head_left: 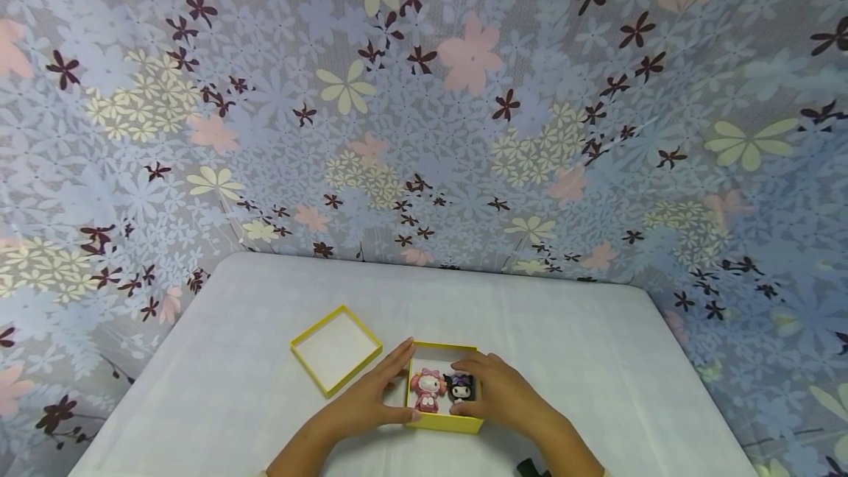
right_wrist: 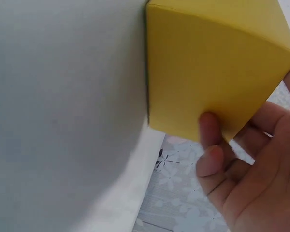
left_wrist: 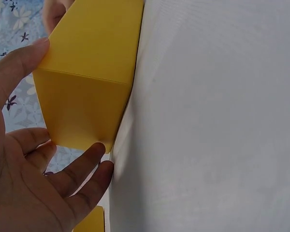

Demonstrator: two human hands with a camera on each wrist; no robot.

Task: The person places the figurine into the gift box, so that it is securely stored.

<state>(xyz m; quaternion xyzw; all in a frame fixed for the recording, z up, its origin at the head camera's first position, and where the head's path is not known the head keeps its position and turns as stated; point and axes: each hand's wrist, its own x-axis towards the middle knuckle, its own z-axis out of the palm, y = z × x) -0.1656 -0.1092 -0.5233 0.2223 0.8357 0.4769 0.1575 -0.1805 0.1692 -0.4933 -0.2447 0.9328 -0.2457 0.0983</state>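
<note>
A yellow open box (head_left: 444, 424) with a white inside stands at the front of the table. In it lie a pink figurine (head_left: 429, 390) with a bow and, to its right, a black-hooded figurine (head_left: 461, 387) with a white face. My left hand (head_left: 371, 396) grips the box's left side, thumb at the front corner and fingers toward the back; the left wrist view shows fingertips on the yellow wall. My right hand (head_left: 500, 392) reaches over the right rim, its thumb and forefinger around the black-hooded figurine. Other right fingers (right_wrist: 210, 128) touch the box's outer wall.
A shallow yellow-edged lid (head_left: 336, 350), white inside, lies to the left of the box. Part of a black object (head_left: 528, 468) shows at the bottom edge near the right forearm. A flowered cloth (head_left: 424, 131) hangs behind the white-covered table (head_left: 563, 330).
</note>
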